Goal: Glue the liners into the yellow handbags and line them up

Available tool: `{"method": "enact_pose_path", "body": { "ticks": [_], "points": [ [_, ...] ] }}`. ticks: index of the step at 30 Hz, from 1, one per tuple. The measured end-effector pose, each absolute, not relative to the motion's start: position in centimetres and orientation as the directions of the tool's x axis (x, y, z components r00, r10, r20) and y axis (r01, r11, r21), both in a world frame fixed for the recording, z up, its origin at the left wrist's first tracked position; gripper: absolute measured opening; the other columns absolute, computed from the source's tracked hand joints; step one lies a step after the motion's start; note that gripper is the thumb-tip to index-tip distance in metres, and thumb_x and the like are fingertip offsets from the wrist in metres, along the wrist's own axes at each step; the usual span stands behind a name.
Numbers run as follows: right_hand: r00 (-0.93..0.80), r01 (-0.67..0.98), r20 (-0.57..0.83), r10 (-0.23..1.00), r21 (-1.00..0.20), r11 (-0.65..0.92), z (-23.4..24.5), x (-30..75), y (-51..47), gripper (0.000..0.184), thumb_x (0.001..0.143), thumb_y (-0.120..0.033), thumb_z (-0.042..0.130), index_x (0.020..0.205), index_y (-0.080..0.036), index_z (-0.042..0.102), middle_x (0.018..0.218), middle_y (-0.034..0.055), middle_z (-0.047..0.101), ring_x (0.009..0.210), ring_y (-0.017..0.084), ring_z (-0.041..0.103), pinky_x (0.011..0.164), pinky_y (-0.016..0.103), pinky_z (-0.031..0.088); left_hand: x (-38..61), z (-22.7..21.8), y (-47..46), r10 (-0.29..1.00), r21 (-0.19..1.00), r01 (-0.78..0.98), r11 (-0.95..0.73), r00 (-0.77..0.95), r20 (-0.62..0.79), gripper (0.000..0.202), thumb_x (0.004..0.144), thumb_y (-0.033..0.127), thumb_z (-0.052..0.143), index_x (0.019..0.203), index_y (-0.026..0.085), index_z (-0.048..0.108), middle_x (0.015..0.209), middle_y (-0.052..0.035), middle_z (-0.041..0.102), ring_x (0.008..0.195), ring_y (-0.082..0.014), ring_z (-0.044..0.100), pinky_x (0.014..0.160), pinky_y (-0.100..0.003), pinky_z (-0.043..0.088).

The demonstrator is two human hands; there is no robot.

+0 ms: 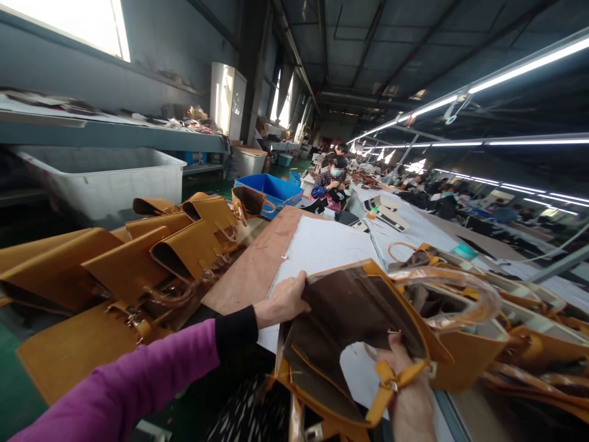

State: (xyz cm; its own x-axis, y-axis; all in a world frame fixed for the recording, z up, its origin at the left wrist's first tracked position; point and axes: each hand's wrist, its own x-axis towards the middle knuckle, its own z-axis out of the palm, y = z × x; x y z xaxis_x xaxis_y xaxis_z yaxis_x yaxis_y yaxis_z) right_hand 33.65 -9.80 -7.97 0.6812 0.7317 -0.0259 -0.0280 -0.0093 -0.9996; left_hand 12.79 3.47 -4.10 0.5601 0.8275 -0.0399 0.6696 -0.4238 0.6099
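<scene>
A mustard-yellow handbag [350, 301] is tilted towards me at the near end of the table, its brown lining showing through the wide opening. My left hand [286, 299] pinches the bag's upper left edge, thumb on the lining side. At the lower right, my right hand [407, 374] grips the bag near a buckled yellow strap [385, 383]; its thumb is by the lining and several fingers are hidden. A plastic-wrapped handle [478, 294] arches just right of the bag.
More yellow bags [529, 334] crowd the table's right side, and a stack of yellow bags [124, 264] stands at left. White sheeting [326, 242] covers part of the wooden tabletop [257, 264]. Beyond are a blue bin [271, 187], a white tub [105, 181] and a seated person [334, 181].
</scene>
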Motion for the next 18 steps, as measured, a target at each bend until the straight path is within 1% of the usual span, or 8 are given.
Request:
{"method": "enact_pose_path", "body": {
  "ticks": [3, 5, 6, 8, 10, 14, 16, 18],
  "points": [
    [0.674, -0.104, -0.059, 0.736, -0.994, 0.015, -9.4, 33.4, -8.8, 0.051, 0.068, -0.070, 0.055, 0.081, -0.021, 0.056, 0.066, 0.0072, 0.063, 0.079, 0.028, 0.065, 0.063, 0.039, 0.054, 12.8, -2.0, 4.4, 0.802, 0.515, 0.670, -0.534, 0.595, 0.057, 0.036, 0.072, 0.017, 0.061, 0.106, 0.014, 0.050, 0.105, -0.0113, 0.063, 0.096, -0.0244, 0.059, 0.074, -0.030, 0.044],
    [0.648, -0.129, -0.071, 0.758, -0.991, 0.018, -10.7, 32.7, -8.1, 0.047, 0.071, -0.067, 0.052, 0.090, -0.023, 0.054, 0.082, 0.0064, 0.066, 0.096, 0.026, 0.062, 0.077, 0.039, 0.053, 12.6, 0.1, 5.3, 0.768, 0.426, 0.675, -0.602, 0.636, 0.078, 0.027, 0.073, 0.012, 0.055, 0.100, 0.012, 0.055, 0.098, -0.0128, 0.064, 0.090, -0.0247, 0.061, 0.070, -0.029, 0.044],
    [0.626, -0.143, -0.087, 0.775, -0.990, 0.004, -11.5, 32.2, -7.8, 0.046, 0.070, -0.065, 0.053, 0.092, -0.024, 0.052, 0.087, 0.0053, 0.067, 0.099, 0.025, 0.061, 0.081, 0.039, 0.052, 12.6, 1.2, 5.7, 0.750, 0.372, 0.682, -0.630, 0.658, 0.065, 0.024, 0.073, 0.011, 0.052, 0.097, 0.011, 0.056, 0.093, -0.0135, 0.065, 0.086, -0.0247, 0.062, 0.066, -0.029, 0.044],
    [0.554, -0.168, -0.158, 0.817, -0.983, -0.075, -13.1, 31.1, -7.6, 0.044, 0.064, -0.059, 0.060, 0.088, -0.024, 0.053, 0.087, 0.0047, 0.067, 0.095, 0.025, 0.063, 0.084, 0.040, 0.051, 12.5, 3.0, 6.2, 0.716, 0.284, 0.682, -0.674, 0.698, 0.023, 0.022, 0.073, 0.008, 0.048, 0.093, 0.010, 0.058, 0.085, -0.0138, 0.066, 0.078, -0.0241, 0.063, 0.062, -0.029, 0.043],
    [0.444, -0.169, -0.254, 0.860, -0.966, -0.198, -14.4, 30.3, -7.9, 0.040, 0.058, -0.054, 0.066, 0.079, -0.023, 0.055, 0.079, 0.0055, 0.067, 0.082, 0.026, 0.066, 0.079, 0.041, 0.052, 12.5, 3.8, 6.4, 0.696, 0.228, 0.678, -0.699, 0.718, -0.005, 0.024, 0.072, 0.007, 0.046, 0.093, 0.010, 0.058, 0.083, -0.0138, 0.066, 0.076, -0.0238, 0.063, 0.060, -0.028, 0.043],
    [0.274, -0.067, -0.398, 0.876, -0.916, -0.395, -15.1, 30.1, -9.7, 0.031, 0.061, -0.050, 0.064, 0.071, -0.022, 0.059, 0.065, 0.0052, 0.065, 0.061, 0.022, 0.064, 0.062, 0.035, 0.052, 12.5, 3.0, 6.1, 0.717, 0.160, 0.708, -0.687, 0.697, -0.002, 0.031, 0.074, 0.009, 0.044, 0.103, 0.010, 0.054, 0.091, -0.0151, 0.066, 0.083, -0.0277, 0.063, 0.065, -0.033, 0.045],
    [0.268, 0.018, -0.407, 0.873, -0.904, -0.427, -14.3, 30.5, -10.8, 0.029, 0.063, -0.050, 0.062, 0.068, -0.022, 0.058, 0.060, 0.0038, 0.062, 0.057, 0.020, 0.061, 0.058, 0.033, 0.050, 12.6, 2.3, 5.9, 0.707, 0.165, 0.693, -0.701, 0.706, 0.042, 0.037, 0.074, 0.008, 0.043, 0.111, 0.011, 0.049, 0.097, -0.0148, 0.064, 0.088, -0.0279, 0.062, 0.071, -0.035, 0.046],
    [0.276, 0.174, -0.344, 0.898, -0.901, -0.398, -12.9, 30.8, -11.7, 0.029, 0.066, -0.051, 0.059, 0.067, -0.022, 0.058, 0.061, 0.0037, 0.061, 0.061, 0.022, 0.062, 0.060, 0.033, 0.051, 12.7, 2.1, 5.9, 0.643, 0.179, 0.620, -0.764, 0.755, 0.126, 0.042, 0.072, 0.005, 0.044, 0.114, 0.013, 0.045, 0.107, -0.0136, 0.060, 0.096, -0.0259, 0.059, 0.078, -0.035, 0.045]
  ]
}}
